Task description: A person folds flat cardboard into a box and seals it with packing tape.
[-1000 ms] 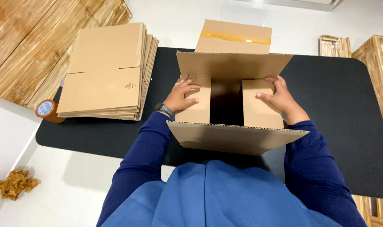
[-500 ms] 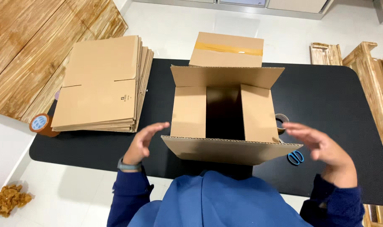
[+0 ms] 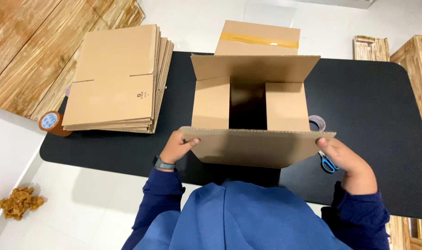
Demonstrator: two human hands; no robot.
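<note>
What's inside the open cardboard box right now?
In the open cardboard box, two inner flaps lie folded down, with a dark gap between them. Nothing shows in that gap; whatever lies below the flaps is covered.

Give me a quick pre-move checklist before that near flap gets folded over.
1. Left hand on near flap: ok, at its left corner.
2. Right hand on near flap: ok, at its right corner.
3. Two side flaps folded in: ok, gap between them.
4. Far flap open: ok, upright.
5. Tape within reach: ok, tape roll beside the box.
6. Scissors clear of the hands: not ok, by the right hand.
</note>
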